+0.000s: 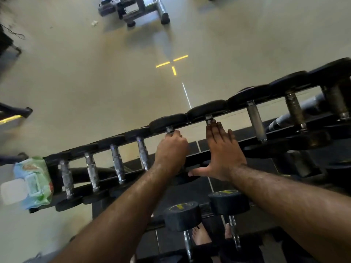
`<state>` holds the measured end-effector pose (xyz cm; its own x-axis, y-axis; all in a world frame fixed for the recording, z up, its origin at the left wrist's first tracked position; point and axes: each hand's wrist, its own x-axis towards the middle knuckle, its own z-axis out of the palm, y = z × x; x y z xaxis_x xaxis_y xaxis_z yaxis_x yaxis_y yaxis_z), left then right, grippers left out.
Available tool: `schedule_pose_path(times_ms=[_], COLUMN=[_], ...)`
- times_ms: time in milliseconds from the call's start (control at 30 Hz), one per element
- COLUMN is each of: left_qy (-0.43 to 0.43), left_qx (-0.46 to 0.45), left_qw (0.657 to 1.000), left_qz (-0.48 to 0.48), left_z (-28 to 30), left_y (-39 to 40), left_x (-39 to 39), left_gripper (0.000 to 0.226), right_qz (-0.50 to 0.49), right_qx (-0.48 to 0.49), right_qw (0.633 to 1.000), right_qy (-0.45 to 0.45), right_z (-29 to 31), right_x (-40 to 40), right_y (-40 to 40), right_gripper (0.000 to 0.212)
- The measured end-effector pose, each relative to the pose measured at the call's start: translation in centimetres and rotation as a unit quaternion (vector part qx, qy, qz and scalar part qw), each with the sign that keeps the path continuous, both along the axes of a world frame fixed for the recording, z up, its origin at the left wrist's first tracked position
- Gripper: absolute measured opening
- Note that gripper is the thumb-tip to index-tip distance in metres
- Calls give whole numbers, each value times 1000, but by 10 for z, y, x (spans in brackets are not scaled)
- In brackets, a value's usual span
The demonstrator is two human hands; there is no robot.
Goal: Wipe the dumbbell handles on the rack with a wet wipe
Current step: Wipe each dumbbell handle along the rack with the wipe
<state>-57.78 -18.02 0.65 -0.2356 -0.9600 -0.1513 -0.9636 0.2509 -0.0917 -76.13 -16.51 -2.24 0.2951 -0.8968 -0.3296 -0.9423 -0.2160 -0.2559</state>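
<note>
A black rack (214,118) carries a row of black dumbbells with metal handles, running from lower left to upper right. My left hand (170,149) is curled round one handle (169,129) near the middle of the row. No wipe shows in it. My right hand (221,149) lies flat with straight fingers over the neighbouring handle (209,118), thumb spread out to the left. A green and blue wet wipe pack (33,182) with its white lid flipped open sits at the rack's left end.
Other bare handles (142,153) lie left of my hands, and thicker ones (256,120) to the right. Two dumbbells (182,215) sit on a lower tier near my bare feet (201,235). Pale floor with yellow tape marks (171,64) stretches beyond. A grey machine (133,10) stands far off.
</note>
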Motion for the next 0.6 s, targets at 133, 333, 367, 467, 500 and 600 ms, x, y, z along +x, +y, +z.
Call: schedule_pose_path(times_ms=[133, 333, 367, 467, 500, 600], left_qy=[91, 277, 261, 253, 270, 297], left_qx=[272, -123, -139, -6, 47, 209], left_qw=[956, 945, 950, 962, 955, 929], left_qz=[69, 122, 97, 99, 112, 75], left_z=[1, 16, 12, -11, -16, -19], left_y=[13, 5, 6, 21, 26, 36], left_x=[9, 44, 45, 43, 46, 62], left_gripper=[20, 17, 19, 21, 22, 24], right_qz=[2, 1, 0, -1, -3, -5], right_qx=[-8, -5, -6, -7, -6, -10], right_qw=[1000, 1000, 1000, 1000, 1000, 1000], right_qy=[3, 15, 15, 21, 20, 18], right_z=[0, 1, 2, 3, 3, 2], right_x=[-1, 2, 2, 3, 3, 3], right_y=[1, 0, 1, 2, 2, 3], right_gripper=[168, 166, 166, 166, 166, 166])
